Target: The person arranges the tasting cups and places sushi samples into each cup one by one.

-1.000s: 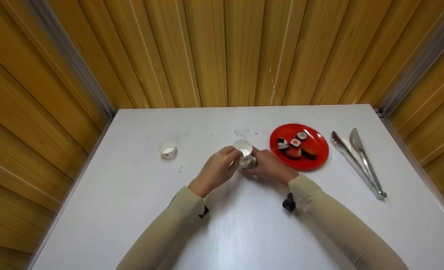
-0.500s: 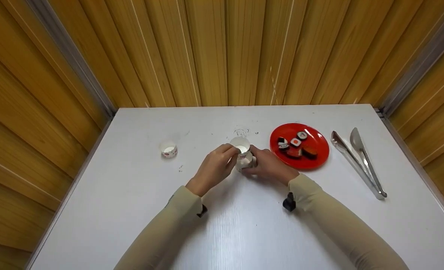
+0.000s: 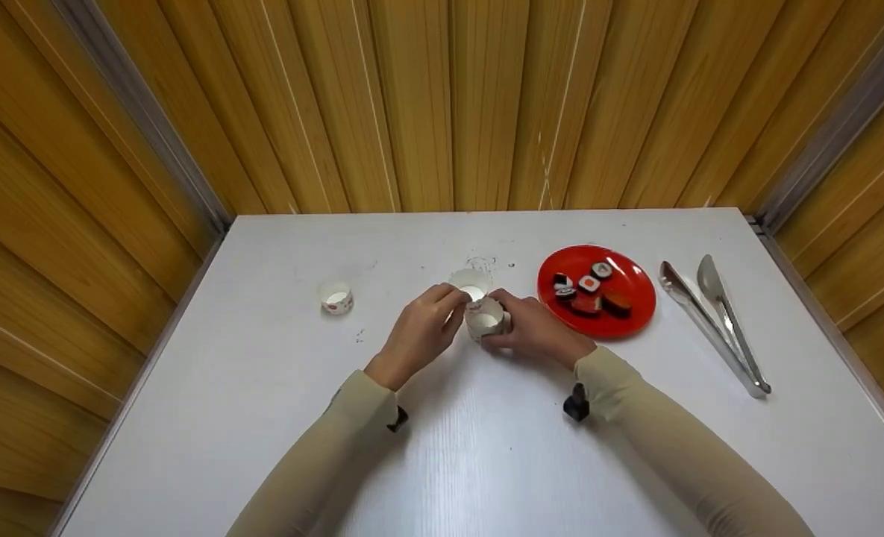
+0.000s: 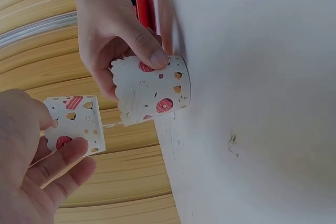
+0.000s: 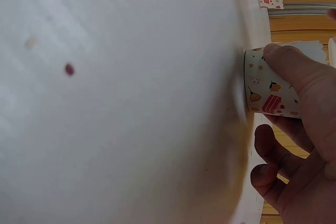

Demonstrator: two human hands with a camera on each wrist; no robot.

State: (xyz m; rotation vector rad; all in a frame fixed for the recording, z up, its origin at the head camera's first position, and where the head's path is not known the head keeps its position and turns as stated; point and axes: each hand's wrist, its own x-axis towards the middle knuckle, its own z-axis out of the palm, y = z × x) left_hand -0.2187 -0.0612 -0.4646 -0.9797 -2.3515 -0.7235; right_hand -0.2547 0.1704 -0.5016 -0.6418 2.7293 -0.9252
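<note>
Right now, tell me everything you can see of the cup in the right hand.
The cup is white and looks like paper, with a scalloped rim, straight-looking walls and a plain white inside. Pink-red doughnuts, a cake slice and small orange motifs are printed on it. It is roughly upright, mouth up, near the middle of the table, left of the red plate in the head view. The right hand grips its side; whether its base fully touches the table is hard to tell.
</note>
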